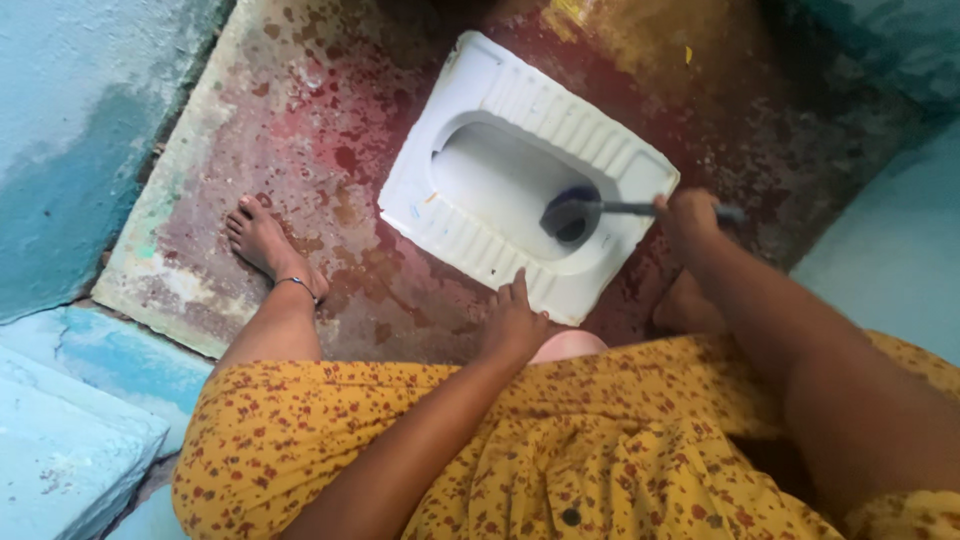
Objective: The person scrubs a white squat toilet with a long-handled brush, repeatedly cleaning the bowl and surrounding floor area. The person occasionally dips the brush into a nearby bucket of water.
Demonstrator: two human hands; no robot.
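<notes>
The person's right hand is closed in a fist around the thin dark handle of a long-handled toilet brush with a dark round head. The fingers wrap the shaft fully, and a short stub of handle sticks out past the far side of the fist. The brush's long axis runs almost level across the view, from the fist on the right to the head on the left. The head sits down inside the bowl of the white ceramic squat toilet pan, at the deeper end near the drain opening, touching or just above the bowl surface; which of the 2 cannot be told.

The left hand holds nothing. Its fingers are loosely extended and held together, resting on the knee just beside the near rim of the pan, apart from the brush. So the right hand is the one at the brush, with the head lying to its left.

The pan is set in a stained red and grey cement floor. A bare foot with an anklet stands to the left of the pan. The person wears a yellow flowered garment. Blue painted walls close in the space.
</notes>
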